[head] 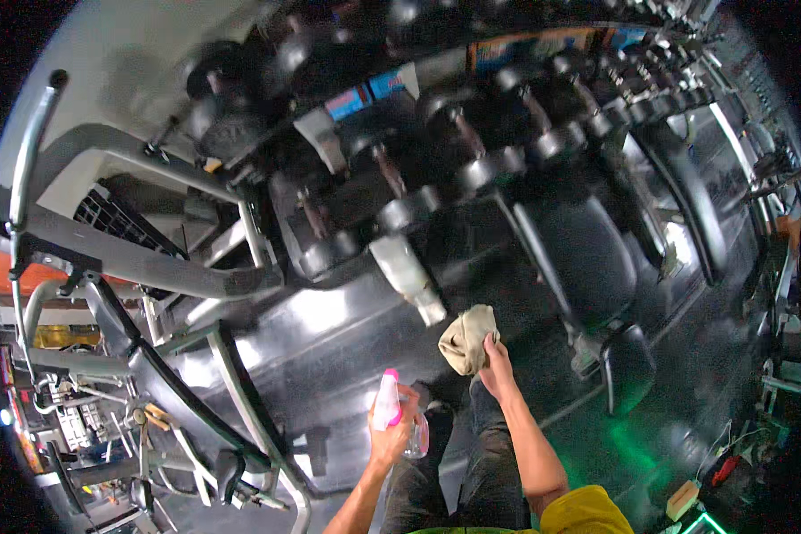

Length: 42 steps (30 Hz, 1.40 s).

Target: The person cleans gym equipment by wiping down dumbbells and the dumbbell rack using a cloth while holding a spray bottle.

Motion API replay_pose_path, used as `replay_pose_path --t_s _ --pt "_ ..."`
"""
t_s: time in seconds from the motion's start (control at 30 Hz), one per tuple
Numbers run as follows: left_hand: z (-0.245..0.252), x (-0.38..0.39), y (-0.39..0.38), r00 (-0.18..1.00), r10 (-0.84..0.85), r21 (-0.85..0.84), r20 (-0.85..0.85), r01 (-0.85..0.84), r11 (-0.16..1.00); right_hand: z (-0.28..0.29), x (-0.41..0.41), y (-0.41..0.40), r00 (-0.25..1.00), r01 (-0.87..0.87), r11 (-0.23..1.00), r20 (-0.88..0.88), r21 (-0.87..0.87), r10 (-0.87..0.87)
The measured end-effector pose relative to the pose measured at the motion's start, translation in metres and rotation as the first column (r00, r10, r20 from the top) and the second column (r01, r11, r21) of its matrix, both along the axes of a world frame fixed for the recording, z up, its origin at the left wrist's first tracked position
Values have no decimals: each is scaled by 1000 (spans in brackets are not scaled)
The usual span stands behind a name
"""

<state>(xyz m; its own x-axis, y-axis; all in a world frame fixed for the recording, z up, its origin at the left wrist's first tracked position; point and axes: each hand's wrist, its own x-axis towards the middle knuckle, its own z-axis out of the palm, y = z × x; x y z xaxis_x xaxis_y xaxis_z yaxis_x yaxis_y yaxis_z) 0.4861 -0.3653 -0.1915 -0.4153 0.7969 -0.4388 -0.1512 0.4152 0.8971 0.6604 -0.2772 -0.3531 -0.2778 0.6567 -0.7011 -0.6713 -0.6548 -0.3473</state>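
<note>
My left hand [394, 427] is wrapped around a spray bottle [388, 399] with a white and pink trigger head and a clear body, held upright in front of my legs. In my right hand [497, 364] is a bunched beige cloth [468, 339], gripped at its right side. Beyond the cloth stands a dumbbell rack, whose pale foot [407, 277] reaches the floor. Dumbbells with round heads [410, 210] and dark handles lie along its lower tier. Neither hand touches the rack.
A padded weight bench [591, 260] stands right of the rack, with another dark pad [691, 200] farther off. Grey-framed exercise machines [193, 394] fill the left. The dark floor [320, 374] reflects light. A small wooden block [682, 500] lies at lower right.
</note>
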Motion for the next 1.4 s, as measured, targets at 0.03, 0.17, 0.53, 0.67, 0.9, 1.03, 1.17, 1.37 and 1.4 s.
replay_pose_path --t_s 0.03,0.17,0.53,0.67,0.9,1.03,1.17,1.37,1.4 --pt "9 1 -2 998 -57 -33 -23 56 998 26 10 9 890 -311 932 401 188 216" --pt "58 13 -1 994 -86 0 -60 86 996 131 27 38 164 -896 323 903 305 -398" --pt "178 57 28 975 -210 75 -78 215 974 291 65 65 205 -856 393 919 335 -336" --pt "179 83 38 927 -365 291 -84 373 881 343 69 67 480 -747 405 850 527 -219" --pt "209 116 57 888 -440 364 -134 457 812 355 96 91 679 -576 515 722 634 -129" --pt "231 127 69 904 -426 360 20 391 847 337 120 106 584 -674 668 781 316 220" --pt "241 132 83 930 -367 383 13 334 861 339 142 115 445 -895 269 715 355 538" --pt "236 135 117 951 -305 424 57 254 869 321 149 125 664 -744 394 537 539 520" --pt "234 134 122 952 -301 426 61 248 870 331 143 128 620 -784 305 655 541 432"
